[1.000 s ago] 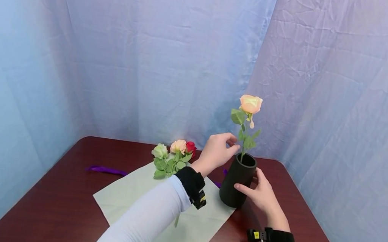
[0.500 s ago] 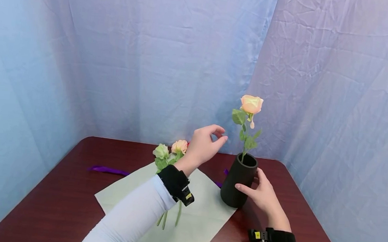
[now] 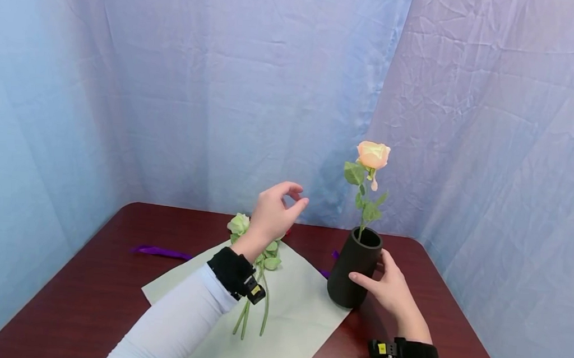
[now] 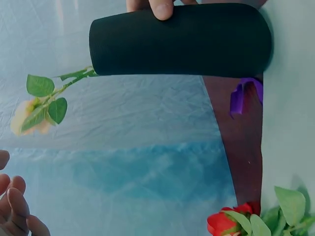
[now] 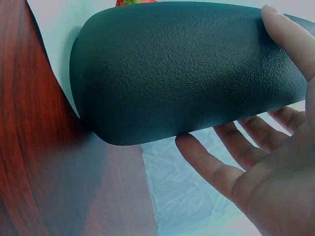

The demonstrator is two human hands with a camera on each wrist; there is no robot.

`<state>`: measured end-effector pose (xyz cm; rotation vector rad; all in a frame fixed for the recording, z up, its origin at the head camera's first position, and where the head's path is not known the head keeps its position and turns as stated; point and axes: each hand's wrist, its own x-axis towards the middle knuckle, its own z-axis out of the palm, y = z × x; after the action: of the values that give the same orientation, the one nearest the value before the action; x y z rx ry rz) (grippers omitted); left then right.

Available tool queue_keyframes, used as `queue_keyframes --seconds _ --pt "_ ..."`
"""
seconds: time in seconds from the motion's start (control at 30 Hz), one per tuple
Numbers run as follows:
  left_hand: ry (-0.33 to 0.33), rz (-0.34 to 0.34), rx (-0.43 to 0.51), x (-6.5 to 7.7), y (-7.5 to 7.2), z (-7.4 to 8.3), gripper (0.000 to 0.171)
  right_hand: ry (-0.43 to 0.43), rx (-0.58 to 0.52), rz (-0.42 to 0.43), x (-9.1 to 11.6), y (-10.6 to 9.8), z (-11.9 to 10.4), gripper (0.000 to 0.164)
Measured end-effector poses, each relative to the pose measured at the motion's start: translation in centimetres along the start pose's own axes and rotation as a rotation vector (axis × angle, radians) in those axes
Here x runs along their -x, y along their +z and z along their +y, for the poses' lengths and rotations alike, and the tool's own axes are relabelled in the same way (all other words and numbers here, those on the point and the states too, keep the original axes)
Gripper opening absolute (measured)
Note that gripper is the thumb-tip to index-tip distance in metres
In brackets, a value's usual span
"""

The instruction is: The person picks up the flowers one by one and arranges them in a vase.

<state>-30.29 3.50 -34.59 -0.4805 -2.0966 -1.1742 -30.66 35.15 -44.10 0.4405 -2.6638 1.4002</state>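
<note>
A black vase point(image 3: 353, 269) stands by the right edge of the pale green wrapping paper point(image 3: 302, 304), with one peach rose point(image 3: 372, 155) upright in it. My right hand point(image 3: 393, 294) holds the vase's side, thumb in front and fingers round the far side; the right wrist view shows the thumb point(image 5: 290, 39) against the dark textured wall. My left hand point(image 3: 275, 212) hovers in the air, fingers loosely bent and holding nothing. Beneath it, flowers lie on the paper: a pale green rose point(image 3: 239, 223) and a red rose point(image 4: 229, 222), their stems point(image 3: 244, 316) pointing towards me.
A purple ribbon point(image 3: 162, 252) lies on the dark red wooden table point(image 3: 80, 297), its other end passing under the paper and showing behind the vase. Blue and lilac cloth point(image 3: 233, 96) hangs behind and at both sides of the table.
My left hand has moved left, away from the rose in the vase, to above the lying flowers, and now covers the peach one. My right hand stays on the vase.
</note>
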Motion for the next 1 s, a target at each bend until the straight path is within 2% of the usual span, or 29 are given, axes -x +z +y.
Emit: queue_keyframes --seconds 0.27,0.57,0.8,1.0 --pt "-0.054 0.005 0.005 0.8 -1.1 -1.1 0.023 0.018 0.005 -0.005 0.1 0.1 0.3 0.096" --pt "-0.147 -0.007 0.024 1.7 -1.8 -2.8 0.025 0.006 -0.006 -0.008 0.0 0.0 0.1 0.096" --pt "-0.249 -0.027 0.015 2.1 -2.5 -4.2 0.029 0.000 -0.007 -0.009 -0.1 0.0 0.2 0.096" --pt "-0.363 -0.052 0.059 2.5 -2.7 -5.3 0.035 -0.014 -0.009 -0.003 -0.1 0.0 0.4 0.094"
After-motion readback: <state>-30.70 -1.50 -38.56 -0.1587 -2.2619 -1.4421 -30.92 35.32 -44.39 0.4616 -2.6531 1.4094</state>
